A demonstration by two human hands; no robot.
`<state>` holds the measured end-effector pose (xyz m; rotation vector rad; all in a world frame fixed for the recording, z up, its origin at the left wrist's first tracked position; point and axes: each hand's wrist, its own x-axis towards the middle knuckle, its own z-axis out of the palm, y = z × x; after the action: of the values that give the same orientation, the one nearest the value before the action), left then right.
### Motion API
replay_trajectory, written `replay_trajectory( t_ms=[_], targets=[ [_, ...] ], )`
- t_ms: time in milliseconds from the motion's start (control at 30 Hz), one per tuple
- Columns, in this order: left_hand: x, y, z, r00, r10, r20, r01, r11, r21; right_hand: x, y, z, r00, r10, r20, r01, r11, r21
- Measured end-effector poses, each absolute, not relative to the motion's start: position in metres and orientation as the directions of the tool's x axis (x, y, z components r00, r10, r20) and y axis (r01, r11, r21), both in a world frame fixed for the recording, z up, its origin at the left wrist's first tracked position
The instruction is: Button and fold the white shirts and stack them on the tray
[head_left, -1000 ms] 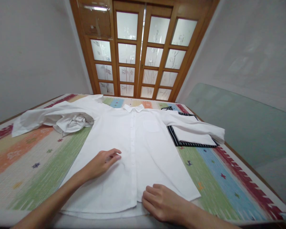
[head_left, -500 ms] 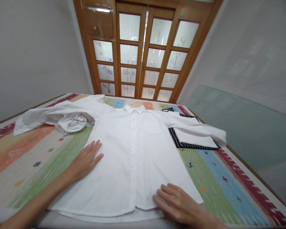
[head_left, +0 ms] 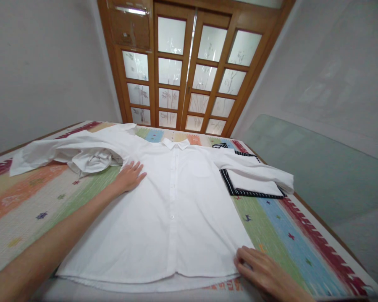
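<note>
A white button-up shirt (head_left: 151,218) lies spread face up, its collar at the far end and its hem toward me. My left hand (head_left: 130,175) rests on it with fingers stretched out, near the armpit on the left side. At the bottom right corner of the hem, my right hand (head_left: 261,270) has its fingers closed on the shirt's edge; the fingertips are partly hidden. The shirt's right sleeve extends over a folded black striped cloth (head_left: 228,182) and a folded white piece (head_left: 255,184).
Another crumpled white garment (head_left: 96,161) lies at the left, next to the shirt's shoulder. Underneath is a colourful striped mat (head_left: 279,235). A pale green headboard-like panel (head_left: 302,163) leans along the right wall, and wooden glass-paned doors (head_left: 182,84) stand at the back.
My left hand has slid up the shirt toward the armpit. My right hand has moved right to the hem's corner, and the shirt's lower front lies smoother and a little wider.
</note>
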<state>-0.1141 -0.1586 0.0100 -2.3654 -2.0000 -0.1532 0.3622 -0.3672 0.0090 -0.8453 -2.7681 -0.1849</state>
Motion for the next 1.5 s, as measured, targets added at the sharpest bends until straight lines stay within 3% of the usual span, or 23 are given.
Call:
replay_trajectory(
  t_ms=[100,333,533,867,1000,1167,1233,1333,1433,1500],
  targets=[
    [-0.119,-0.152,0.012,0.153,0.986,0.064,0.988,-0.153,0.005,0.370,-0.370,0.011,-0.791,0.545,0.279,0.568,0.823,0.005],
    [-0.114,-0.154,0.025,0.145,0.984,0.100,0.988,-0.150,0.043,0.387,-0.368,0.013,-0.750,0.521,0.407,0.626,0.758,0.185],
    [-0.098,-0.150,0.012,0.275,0.962,0.006,0.953,-0.273,0.131,0.403,-0.368,0.005,-0.751,0.546,0.371,0.611,0.788,0.079],
    [-0.090,-0.155,0.014,0.256,0.965,-0.050,0.961,-0.248,0.126,0.323,-0.366,0.032,-0.742,0.602,0.294,0.641,0.766,0.050],
    [-0.081,-0.154,0.015,0.252,0.965,-0.077,0.963,-0.242,0.118,0.258,-0.358,0.028,-0.819,0.513,0.258,0.542,0.839,0.055],
    [-0.076,-0.161,0.013,0.374,0.927,-0.036,0.922,-0.367,0.125,0.212,-0.349,0.005,-0.843,0.337,0.419,0.412,0.905,0.101],
    [-0.076,-0.164,0.012,0.396,0.918,-0.012,0.911,-0.392,0.126,0.208,-0.348,-0.002,-0.788,0.327,0.522,0.420,0.905,0.067],
    [-0.078,-0.166,0.011,0.406,0.914,-0.012,0.906,-0.401,0.132,0.213,-0.349,-0.008,-0.613,0.387,0.689,0.434,0.894,-0.116],
    [-0.079,-0.165,0.012,0.415,0.909,-0.027,0.903,-0.408,0.135,0.219,-0.350,-0.009,-0.417,0.447,0.791,0.345,0.883,-0.317],
    [-0.077,-0.164,0.014,0.414,0.910,-0.037,0.904,-0.405,0.137,0.221,-0.350,-0.010,-0.366,0.421,0.830,0.269,0.902,-0.339]
  ],
)
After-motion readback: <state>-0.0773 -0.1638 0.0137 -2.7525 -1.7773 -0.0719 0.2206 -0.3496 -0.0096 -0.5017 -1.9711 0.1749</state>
